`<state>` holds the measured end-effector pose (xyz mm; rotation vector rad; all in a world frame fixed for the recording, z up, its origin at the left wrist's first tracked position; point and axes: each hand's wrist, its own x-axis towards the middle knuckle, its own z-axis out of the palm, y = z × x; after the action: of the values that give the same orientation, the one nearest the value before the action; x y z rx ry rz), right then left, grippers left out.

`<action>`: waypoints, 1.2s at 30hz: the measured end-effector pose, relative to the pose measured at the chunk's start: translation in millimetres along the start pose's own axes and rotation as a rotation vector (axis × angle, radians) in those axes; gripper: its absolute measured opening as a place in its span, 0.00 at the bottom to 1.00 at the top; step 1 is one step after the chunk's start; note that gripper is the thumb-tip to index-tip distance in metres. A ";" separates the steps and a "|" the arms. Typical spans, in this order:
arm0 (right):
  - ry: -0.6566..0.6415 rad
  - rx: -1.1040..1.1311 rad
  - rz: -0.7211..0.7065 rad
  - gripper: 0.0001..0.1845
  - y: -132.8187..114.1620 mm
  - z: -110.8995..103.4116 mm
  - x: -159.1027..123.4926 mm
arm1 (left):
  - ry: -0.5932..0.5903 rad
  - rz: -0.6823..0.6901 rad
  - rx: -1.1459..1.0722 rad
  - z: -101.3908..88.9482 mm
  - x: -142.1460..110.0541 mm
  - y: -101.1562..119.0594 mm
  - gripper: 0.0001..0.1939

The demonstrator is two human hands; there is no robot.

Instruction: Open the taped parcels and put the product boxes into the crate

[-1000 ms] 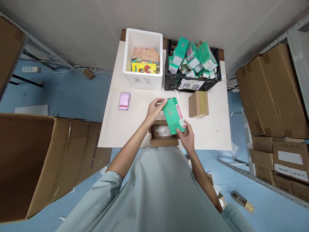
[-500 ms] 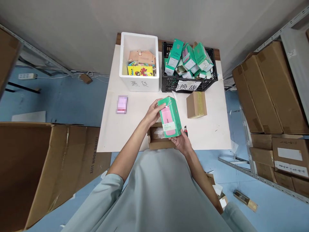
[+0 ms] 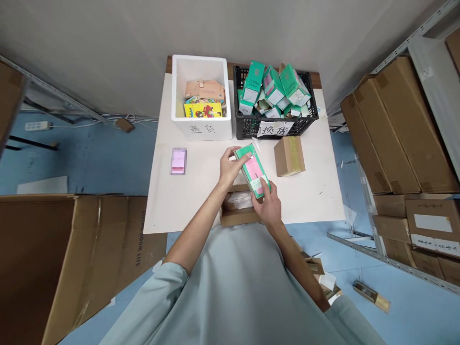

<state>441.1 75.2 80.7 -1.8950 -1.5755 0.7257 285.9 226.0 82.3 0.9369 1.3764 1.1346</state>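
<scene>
Both hands grip a green and pink product box (image 3: pixel 253 167) tilted above the table. My left hand (image 3: pixel 230 165) holds its upper left end, thumb across the face. My right hand (image 3: pixel 269 203) clasps the lower right end, with fingers on the front. Directly below, at the table's near edge, stands an open brown carton (image 3: pixel 239 219) with clear plastic wrapping (image 3: pixel 240 200) inside. To the right sits a closed, taped cardboard box (image 3: pixel 289 156). A blurred pink item (image 3: pixel 178 161) lies to the left.
At the table's back stand a white foam bin (image 3: pixel 201 130) holding booklets and brown packets, and a black crate (image 3: pixel 247 127) heaped with green boxes. A large open carton (image 3: pixel 108 239) is at left. Stacked cartons (image 3: pixel 388 129) fill the shelf at right.
The green box was turned from its plain green side to show its pink front, then tilted further. My right hand's fingers shifted from underneath onto the face. The view moved slightly.
</scene>
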 end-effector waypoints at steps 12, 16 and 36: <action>-0.244 1.241 0.412 0.32 29.4 -22.9 2.2 | -0.131 0.136 0.042 -10.2 18.6 21.0 0.22; -0.300 1.392 0.501 0.24 33.3 -17.1 -1.3 | -0.283 -0.038 -0.180 -4.7 16.9 21.9 0.25; -0.280 0.851 0.317 0.47 32.7 -49.8 16.1 | -0.203 -0.104 -0.248 -0.6 8.8 26.7 0.34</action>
<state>501.6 82.1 90.8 -1.4205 -0.8575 1.5551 282.9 240.7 106.1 0.7695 1.0804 1.0714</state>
